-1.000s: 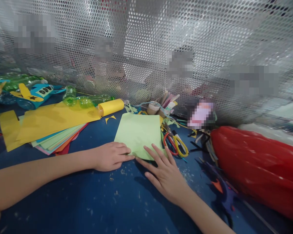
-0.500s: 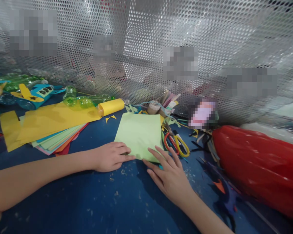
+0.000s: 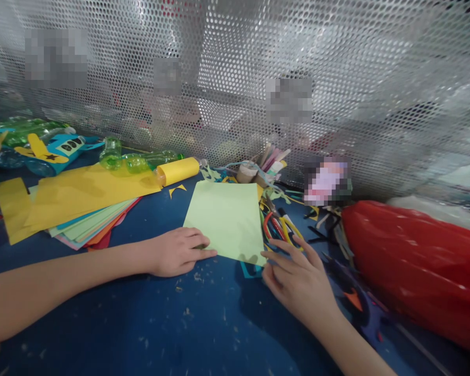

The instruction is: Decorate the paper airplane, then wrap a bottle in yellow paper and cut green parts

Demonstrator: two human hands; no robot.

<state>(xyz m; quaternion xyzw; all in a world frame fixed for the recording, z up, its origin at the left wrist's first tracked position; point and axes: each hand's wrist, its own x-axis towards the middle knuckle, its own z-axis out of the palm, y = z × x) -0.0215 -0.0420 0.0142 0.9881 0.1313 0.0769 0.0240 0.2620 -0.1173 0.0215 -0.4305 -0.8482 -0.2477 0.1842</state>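
Left grip: half-curled on the near-left corner of the green sheet; I can't tell if it pinches.
Right grip: fingers spread by its near-right corner; any pinch, I can't make out.
Sheet: between my grips, reaching toward the bench's far edge.
Scissors: just beyond my right grip, nearer that edge.

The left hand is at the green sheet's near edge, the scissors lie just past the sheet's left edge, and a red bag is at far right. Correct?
Not quite: the head view shows the scissors past the green sheet's right edge. The left hand and red bag are as stated.
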